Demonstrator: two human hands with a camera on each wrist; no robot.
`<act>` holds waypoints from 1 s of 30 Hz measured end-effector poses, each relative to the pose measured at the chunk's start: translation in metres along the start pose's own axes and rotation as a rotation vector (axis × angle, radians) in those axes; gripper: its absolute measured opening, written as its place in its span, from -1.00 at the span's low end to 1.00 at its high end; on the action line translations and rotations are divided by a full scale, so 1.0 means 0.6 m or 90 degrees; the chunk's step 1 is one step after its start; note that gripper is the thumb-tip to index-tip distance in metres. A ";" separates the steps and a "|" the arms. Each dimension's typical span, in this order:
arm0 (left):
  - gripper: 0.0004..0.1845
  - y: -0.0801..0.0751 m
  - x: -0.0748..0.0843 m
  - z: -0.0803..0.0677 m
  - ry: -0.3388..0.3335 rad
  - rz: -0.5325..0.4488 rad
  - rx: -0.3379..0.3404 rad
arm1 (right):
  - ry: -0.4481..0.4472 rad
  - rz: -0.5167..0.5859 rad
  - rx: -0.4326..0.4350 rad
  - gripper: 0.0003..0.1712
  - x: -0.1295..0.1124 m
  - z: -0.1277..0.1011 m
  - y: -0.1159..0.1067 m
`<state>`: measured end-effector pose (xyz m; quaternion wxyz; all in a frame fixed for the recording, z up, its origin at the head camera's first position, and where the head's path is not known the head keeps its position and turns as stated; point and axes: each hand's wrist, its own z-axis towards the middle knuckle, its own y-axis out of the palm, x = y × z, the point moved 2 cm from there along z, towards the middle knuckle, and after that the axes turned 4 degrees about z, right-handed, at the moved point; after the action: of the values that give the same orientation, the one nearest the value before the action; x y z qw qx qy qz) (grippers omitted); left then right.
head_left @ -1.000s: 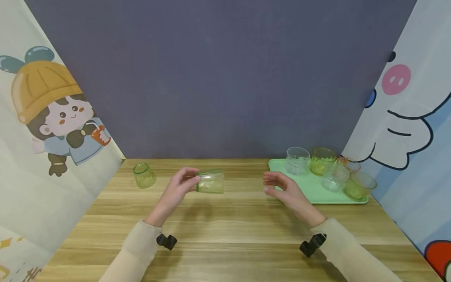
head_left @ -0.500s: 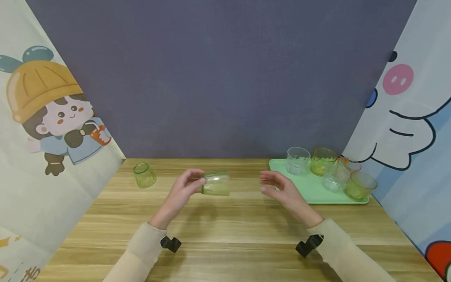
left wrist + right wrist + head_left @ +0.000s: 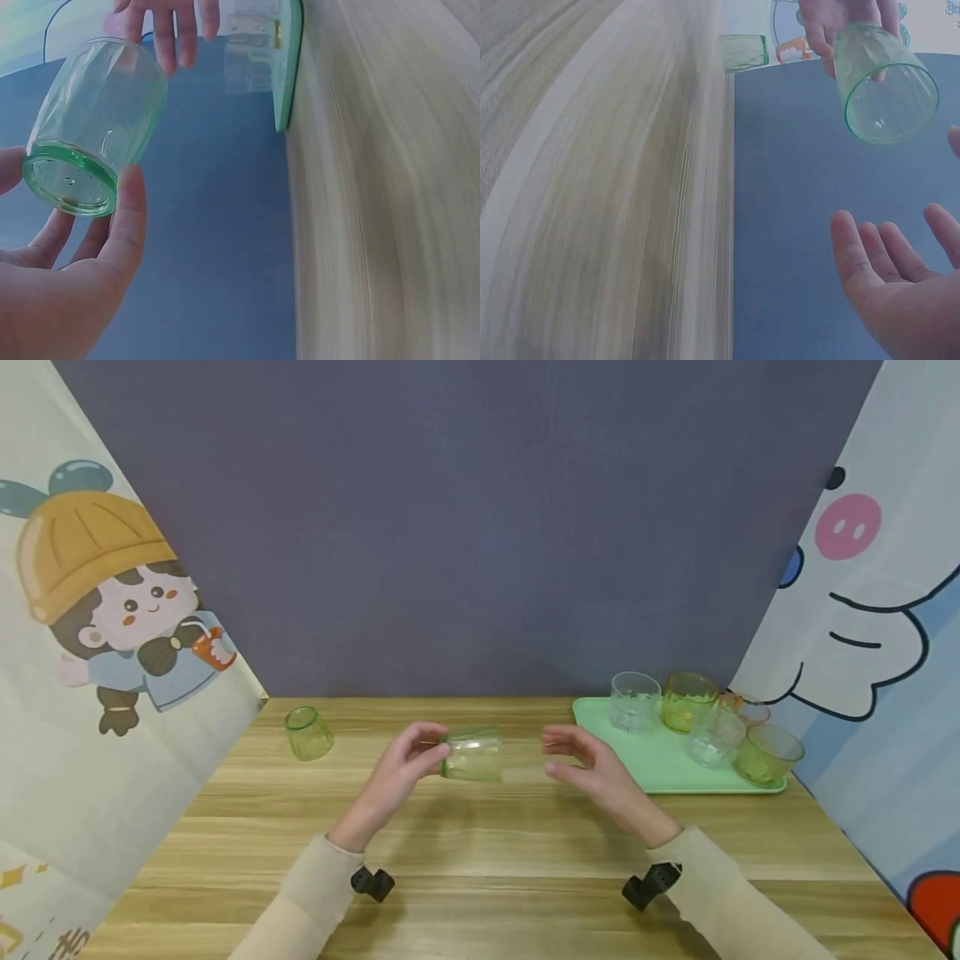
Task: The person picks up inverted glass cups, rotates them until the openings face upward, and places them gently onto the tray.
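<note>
My left hand holds a pale green glass cup by its base, lying sideways above the wooden table, mouth pointing right. The left wrist view shows thumb and fingers pinching the cup's thick bottom. My right hand hovers just right of the cup with relaxed, spread fingers and holds nothing; the right wrist view shows the cup's open mouth facing my right palm, a gap between them.
A second green cup stands upside down at the table's back left. A mint green tray at the back right carries several clear, yellow and green glasses. Cartoon-printed panels flank both sides.
My left hand has carried the green cup to the right, towards the middle. My right hand has moved left, closing most of the gap to the cup's mouth.
</note>
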<state>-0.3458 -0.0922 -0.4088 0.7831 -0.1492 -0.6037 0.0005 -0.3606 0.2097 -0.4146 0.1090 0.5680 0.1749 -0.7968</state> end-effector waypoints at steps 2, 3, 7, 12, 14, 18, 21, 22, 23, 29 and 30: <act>-0.53 0.004 0.000 -0.001 0.003 -0.002 -0.003 | -0.003 0.002 -0.008 -0.40 0.000 -0.001 0.004; -0.54 0.006 0.000 -0.001 0.004 -0.004 -0.004 | -0.006 0.002 -0.012 -0.39 -0.001 -0.002 0.006; -0.57 0.015 0.002 -0.002 0.017 -0.008 -0.011 | -0.017 0.004 -0.019 -0.38 -0.004 -0.003 0.012; -0.58 0.026 0.005 -0.002 0.017 -0.003 -0.024 | -0.029 0.010 -0.031 -0.35 -0.007 -0.001 0.018; -0.59 0.029 0.004 -0.004 0.012 -0.002 -0.030 | -0.038 0.013 -0.038 -0.35 -0.006 -0.002 0.021; -0.60 0.033 0.003 -0.006 0.006 0.000 -0.034 | -0.049 0.019 -0.051 -0.35 -0.006 -0.003 0.027; -0.60 0.036 0.005 -0.007 0.007 0.004 -0.038 | -0.052 0.022 -0.058 -0.34 -0.008 -0.004 0.032; -0.60 0.037 0.005 -0.008 0.008 0.005 -0.039 | -0.052 0.024 -0.059 -0.34 -0.009 -0.004 0.033; -0.59 0.038 0.006 -0.008 0.008 0.006 -0.040 | -0.054 0.026 -0.060 -0.33 -0.010 -0.005 0.034; -0.60 0.047 0.013 -0.009 0.008 0.003 -0.043 | -0.043 0.035 -0.061 -0.28 -0.014 -0.008 0.039; -0.60 0.049 0.014 -0.009 0.008 0.004 -0.046 | -0.037 0.034 -0.061 -0.27 -0.015 -0.009 0.039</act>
<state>-0.3333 -0.0640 -0.4090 0.7811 -0.1794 -0.5978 -0.0200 -0.3443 0.1901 -0.4112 0.1620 0.5435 0.1942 -0.8004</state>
